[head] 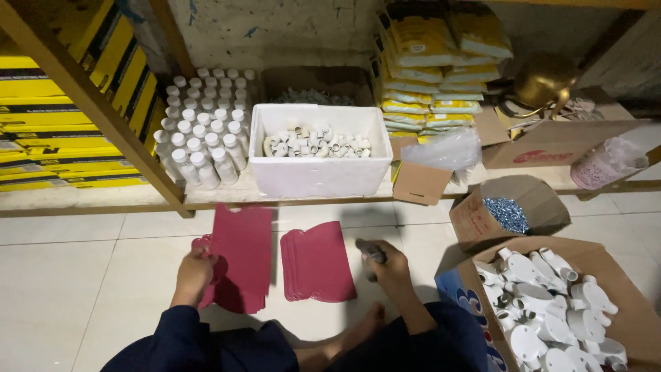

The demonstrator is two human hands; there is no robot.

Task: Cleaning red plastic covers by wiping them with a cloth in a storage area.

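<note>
Hands first: your left hand pinches the edge of a stack of dark red card sheets, lifted and tilted up off the tiled floor. Your right hand is closed around a small dark grey tool; you cannot tell what kind of tool it is. Between your two hands, a second pile of the same red cards lies flat on the floor, just beside the lifted stack.

Past the cards sits a white foam box with short white pipe pieces inside. To its left stand many white bottles in rows. On your right, an open cardboard box holds white plastic fittings. Behind it, a smaller box holds shiny screws. Yellow packets are stacked on the shelf.
</note>
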